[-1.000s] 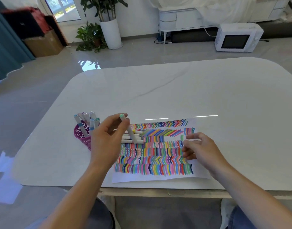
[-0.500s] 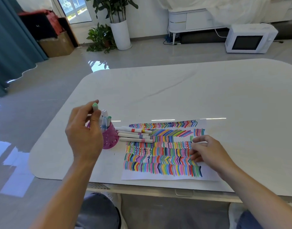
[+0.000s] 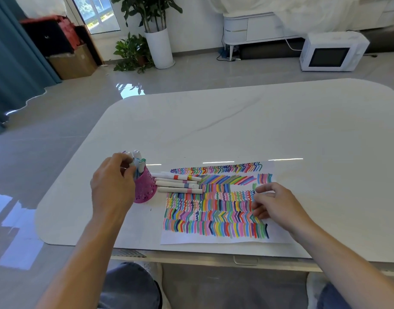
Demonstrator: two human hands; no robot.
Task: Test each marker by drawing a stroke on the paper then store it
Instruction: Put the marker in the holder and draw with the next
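Markers (image 3: 179, 184): four lie on the desk (image 3: 236, 130) beside the cup (image 3: 144, 192), ends reaching the paper (image 3: 214, 240); white barrels, coloured bands. I judge these untested. Several stand stored in the cup. My left hand (image 3: 111, 186) pinches one at the cup's mouth; right hand (image 3: 274, 204) rests slack on the paper, holding nothing. Paper nearly full of strokes.
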